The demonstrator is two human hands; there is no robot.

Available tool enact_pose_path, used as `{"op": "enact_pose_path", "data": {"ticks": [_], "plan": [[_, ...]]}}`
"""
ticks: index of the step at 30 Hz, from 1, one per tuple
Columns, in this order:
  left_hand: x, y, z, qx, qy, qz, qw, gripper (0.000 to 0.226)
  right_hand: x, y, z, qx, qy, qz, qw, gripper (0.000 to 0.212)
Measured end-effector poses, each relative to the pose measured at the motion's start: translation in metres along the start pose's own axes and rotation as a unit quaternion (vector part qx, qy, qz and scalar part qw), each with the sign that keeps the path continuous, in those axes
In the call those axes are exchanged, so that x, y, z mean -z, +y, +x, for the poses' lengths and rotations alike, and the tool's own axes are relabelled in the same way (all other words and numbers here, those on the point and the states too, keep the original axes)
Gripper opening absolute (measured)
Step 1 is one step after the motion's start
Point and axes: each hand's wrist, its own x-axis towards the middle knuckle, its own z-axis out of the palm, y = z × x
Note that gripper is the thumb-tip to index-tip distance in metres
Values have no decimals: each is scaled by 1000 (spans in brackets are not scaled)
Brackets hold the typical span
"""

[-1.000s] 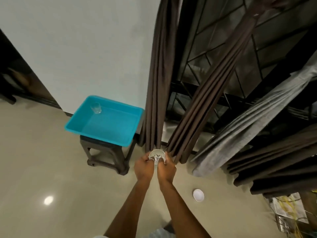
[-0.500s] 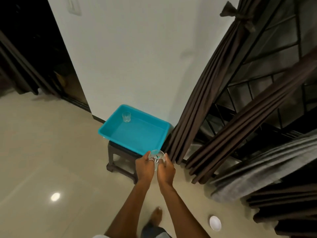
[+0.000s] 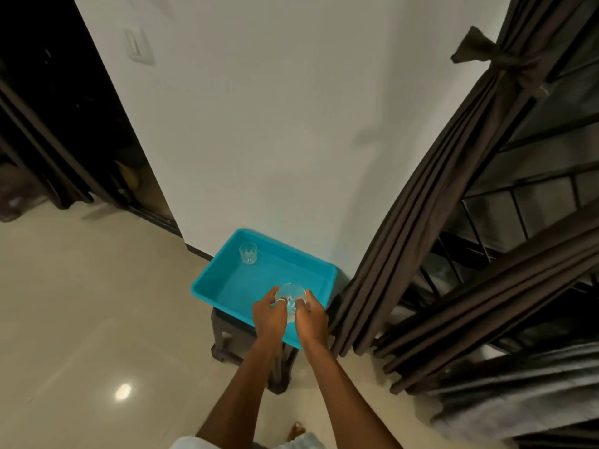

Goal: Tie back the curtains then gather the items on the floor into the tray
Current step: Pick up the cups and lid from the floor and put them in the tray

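A clear glass is being held over the near right part of the teal tray; whether it is touching the tray cannot be told. It is being gripped on both sides, the fingers of the left hand and right hand being curled against it. A second glass is being carried upright in the tray's far left corner. The tray is being supported by a dark stool, beside a brown curtain being held back by a tie.
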Motion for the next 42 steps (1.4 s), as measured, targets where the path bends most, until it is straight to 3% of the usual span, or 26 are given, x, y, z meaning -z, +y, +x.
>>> {"op": "enact_pose_path", "data": {"ticks": [12,17,29,32,36,42], "plan": [[-6,14,62,8,-20,41,999,41,-43,1,64,-55,-2,-9,998,49],[-4,14,103,32,-69,45,996,32,-65,-8,94,-95,14,-17,995,47],[9,-10,222,126,-134,61,981,35,-152,-30,170,-251,57,62,964,57],[9,-32,251,159,-153,64,973,33,-165,-20,193,-279,52,49,958,50],[-2,-54,294,166,-180,88,966,36,-185,15,228,-294,26,36,955,20],[-33,-84,351,157,-232,130,951,62,-204,48,284,-287,41,16,957,30]]}}
